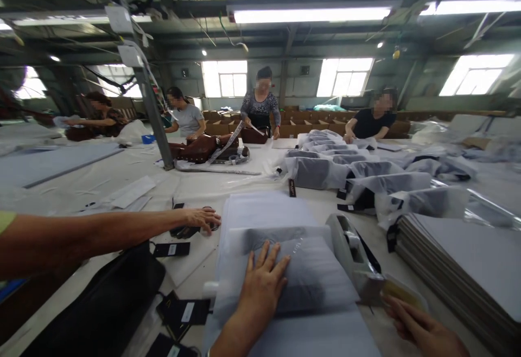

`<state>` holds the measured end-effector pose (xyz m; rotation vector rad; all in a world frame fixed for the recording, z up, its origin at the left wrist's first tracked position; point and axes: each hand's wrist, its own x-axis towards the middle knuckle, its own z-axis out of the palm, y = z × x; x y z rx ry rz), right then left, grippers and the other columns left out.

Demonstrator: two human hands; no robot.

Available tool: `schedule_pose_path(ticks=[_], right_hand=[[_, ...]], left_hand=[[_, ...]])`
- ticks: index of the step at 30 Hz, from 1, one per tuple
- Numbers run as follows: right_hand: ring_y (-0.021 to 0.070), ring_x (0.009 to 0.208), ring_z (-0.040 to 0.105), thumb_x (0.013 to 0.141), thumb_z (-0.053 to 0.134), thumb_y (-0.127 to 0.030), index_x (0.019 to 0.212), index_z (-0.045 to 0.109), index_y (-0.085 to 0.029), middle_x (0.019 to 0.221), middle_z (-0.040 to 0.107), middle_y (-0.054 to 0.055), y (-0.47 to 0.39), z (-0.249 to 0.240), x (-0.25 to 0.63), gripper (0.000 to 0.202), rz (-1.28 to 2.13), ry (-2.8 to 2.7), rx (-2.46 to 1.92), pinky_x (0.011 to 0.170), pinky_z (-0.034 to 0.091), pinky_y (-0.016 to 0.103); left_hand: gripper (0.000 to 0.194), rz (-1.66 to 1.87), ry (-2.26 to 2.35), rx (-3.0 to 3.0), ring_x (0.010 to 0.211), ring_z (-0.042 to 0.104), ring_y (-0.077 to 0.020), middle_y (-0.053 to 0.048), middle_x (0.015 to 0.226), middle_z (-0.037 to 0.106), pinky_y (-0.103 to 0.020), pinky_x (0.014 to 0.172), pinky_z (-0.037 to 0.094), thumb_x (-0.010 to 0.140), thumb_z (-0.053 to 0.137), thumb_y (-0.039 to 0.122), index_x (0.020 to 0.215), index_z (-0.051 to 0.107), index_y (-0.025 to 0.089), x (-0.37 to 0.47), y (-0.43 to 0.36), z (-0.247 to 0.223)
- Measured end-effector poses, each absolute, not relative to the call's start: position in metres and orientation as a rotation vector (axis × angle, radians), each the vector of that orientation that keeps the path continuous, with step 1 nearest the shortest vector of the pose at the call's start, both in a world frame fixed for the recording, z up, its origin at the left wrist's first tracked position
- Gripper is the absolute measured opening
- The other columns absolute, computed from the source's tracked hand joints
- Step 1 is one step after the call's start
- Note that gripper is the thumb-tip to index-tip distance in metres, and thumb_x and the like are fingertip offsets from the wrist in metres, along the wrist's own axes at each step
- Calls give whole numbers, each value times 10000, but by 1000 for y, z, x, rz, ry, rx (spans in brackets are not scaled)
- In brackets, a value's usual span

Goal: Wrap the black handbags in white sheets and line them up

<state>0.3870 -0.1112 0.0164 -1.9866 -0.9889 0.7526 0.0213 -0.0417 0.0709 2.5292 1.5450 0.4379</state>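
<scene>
My left hand point(260, 292) lies flat with fingers spread on a dark item wrapped in translucent white paper point(309, 270). Beneath the parcel is a stack of pale sheets point(264, 208). Just to its right stands a grey tape dispenser point(350, 248). At the near end of the dispenser, my right hand point(427, 327) pinches the end of the tape; the strip itself is hard to make out. A co-worker's arm point(122, 232) reaches in from the left, its hand over small dark items beside the sheets.
A black bag point(106, 303) with black tags point(185, 311) lies at the near left. At right rises a stack of grey boards point(459, 259). Several paper-wrapped bags point(313, 170) fill the table beyond. A metal post point(152, 107) stands left of brown bags point(199, 148). Several people work across the table.
</scene>
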Motion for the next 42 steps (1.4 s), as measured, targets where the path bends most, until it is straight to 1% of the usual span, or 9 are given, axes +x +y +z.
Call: schedule_pose_path(ticks=[4, 9, 14, 18, 24, 30, 35, 38, 42], right_hand=[[238, 637, 721, 761, 593, -599, 945, 785, -237, 776, 769, 44, -136, 35, 382, 450, 437, -1285, -1951, 559, 593, 300], [184, 862, 719, 934, 515, -332, 1076, 735, -265, 1028, 750, 41, -139, 81, 379, 271, -102, -1967, -1620, 750, 574, 268], [135, 822, 678, 967, 489, -203, 1128, 684, -253, 933, 736, 27, -106, 131, 355, 258, -245, -2447, -1299, 736, 513, 232], [130, 715, 625, 975, 482, -250, 996, 699, -217, 779, 691, 29, -69, 154, 313, 221, -124, -2648, -1074, 658, 447, 239], [113, 634, 576, 940, 540, -366, 791, 680, -211, 679, 641, 7, 1, 165, 238, 256, 246, -2825, -789, 601, 366, 235], [126, 612, 596, 865, 615, -412, 703, 683, -222, 665, 682, -5, 65, 162, 168, 259, 199, -3096, -751, 549, 309, 245], [186, 621, 639, 810, 647, -475, 726, 728, -237, 656, 711, 37, 81, 165, 136, 266, -68, -3319, -807, 514, 254, 261], [221, 653, 666, 792, 657, -536, 775, 735, -234, 679, 720, 64, 82, 167, 131, 312, -167, -3336, -866, 519, 271, 262], [264, 718, 680, 691, 655, -726, 996, 691, -212, 744, 727, 96, 94, 160, 140, 598, -126, -3202, -1034, 557, 331, 267]], left_hand=[[474, 389, 1567, 2613, 1442, 266, -313, -31, 1550, 341, -613, 1101, 326, 944, 514, 191, 1397, 476, 325, 23, -41, 69], [518, 514, 1504, 2614, 1447, 259, -295, -63, 1534, 375, -598, 1098, 340, 965, 470, 219, 1469, 364, 274, 18, -34, 62], [536, 703, 1419, 2437, 1395, 379, -264, -86, 1561, 322, -512, 1088, 401, 976, 438, 238, 1494, 306, 268, 6, -30, 69], [501, 793, 1530, 2239, 1362, 431, -257, -77, 1596, 237, -403, 1039, 476, 975, 408, 191, 1469, 367, 266, -7, -23, 72], [537, 868, 1526, 2145, 1406, 360, -226, -113, 1557, 330, -381, 1140, 361, 924, 506, 165, 1450, 400, 187, -30, -8, 68], [581, 909, 1488, 2106, 1408, 358, -205, -91, 1541, 368, -389, 1153, 346, 911, 541, 164, 1465, 373, 199, -33, -6, 62], [589, 920, 1491, 2083, 1387, 395, -191, -60, 1520, 410, -380, 1138, 373, 912, 522, 139, 1470, 364, 240, -33, -8, 54], [594, 922, 1476, 2087, 1379, 407, -193, -63, 1513, 420, -383, 1133, 379, 908, 527, 134, 1469, 365, 242, -35, -9, 53], [605, 933, 1476, 2080, 1369, 423, -200, -70, 1502, 436, -380, 1125, 391, 900, 542, 139, 1469, 365, 241, -36, -11, 54]])
